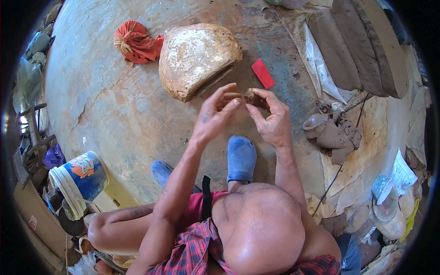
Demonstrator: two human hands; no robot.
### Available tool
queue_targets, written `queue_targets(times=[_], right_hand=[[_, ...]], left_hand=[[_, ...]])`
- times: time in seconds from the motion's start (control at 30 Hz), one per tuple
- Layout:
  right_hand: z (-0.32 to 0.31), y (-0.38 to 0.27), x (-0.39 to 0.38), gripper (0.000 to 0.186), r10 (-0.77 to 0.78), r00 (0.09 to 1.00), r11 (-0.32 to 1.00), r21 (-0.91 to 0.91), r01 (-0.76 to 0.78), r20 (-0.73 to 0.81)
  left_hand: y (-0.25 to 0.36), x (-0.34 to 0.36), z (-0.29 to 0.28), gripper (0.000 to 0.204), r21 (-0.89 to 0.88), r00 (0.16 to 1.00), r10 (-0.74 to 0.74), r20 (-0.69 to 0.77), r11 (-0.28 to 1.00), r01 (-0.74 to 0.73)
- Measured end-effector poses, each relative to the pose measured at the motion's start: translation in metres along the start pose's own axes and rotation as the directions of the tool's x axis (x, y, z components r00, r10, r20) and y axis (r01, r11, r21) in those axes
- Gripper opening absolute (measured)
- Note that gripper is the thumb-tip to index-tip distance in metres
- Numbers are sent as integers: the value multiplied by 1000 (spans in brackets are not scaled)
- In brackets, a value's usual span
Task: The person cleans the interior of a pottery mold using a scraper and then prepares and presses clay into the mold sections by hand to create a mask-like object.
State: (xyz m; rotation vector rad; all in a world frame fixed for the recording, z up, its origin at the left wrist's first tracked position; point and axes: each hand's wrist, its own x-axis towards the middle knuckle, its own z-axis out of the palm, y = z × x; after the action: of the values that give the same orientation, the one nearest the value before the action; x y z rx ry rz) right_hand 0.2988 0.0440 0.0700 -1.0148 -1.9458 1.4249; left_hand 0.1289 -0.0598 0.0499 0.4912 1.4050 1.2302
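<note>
Over the floor in front of me, my right hand (271,114) pinches a small brown lump (249,96), apparently clay, between thumb and fingers. My left hand (215,114) is beside it, fingers apart and nothing visible in them. Just beyond the hands rests a rounded, pale, crusted block (197,57) with a dark slot along its near right side. A flat red rectangular piece (262,73) lies on the floor to the block's right. Touching the block's left side is a tied red cloth bundle (137,43).
Dark clay slabs (357,50) lie on sheeting at the far right, with soft clay lumps (337,135) nearer. A blue and white bucket (85,176) lies tipped at the left. Bags and a light-blue cup (381,185) crowd the right edge. A blue clog (241,156) is below my hands.
</note>
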Motion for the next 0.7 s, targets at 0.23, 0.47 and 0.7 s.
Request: queue_targets(times=[0.23,0.47,0.7], right_hand=[[-25,3,5,44,-250,923,903,-273,331,293],[-22,10,4,49,-239,886,875,-307,374,398],[-25,27,0,44,-110,867,966,-152,208,485]], left_hand=[[44,9,2,45,766,980,-90,178,638,-80],[6,10,-8,43,434,916,-261,303,894,111],[5,14,-11,38,446,888,-319,332,882,150]])
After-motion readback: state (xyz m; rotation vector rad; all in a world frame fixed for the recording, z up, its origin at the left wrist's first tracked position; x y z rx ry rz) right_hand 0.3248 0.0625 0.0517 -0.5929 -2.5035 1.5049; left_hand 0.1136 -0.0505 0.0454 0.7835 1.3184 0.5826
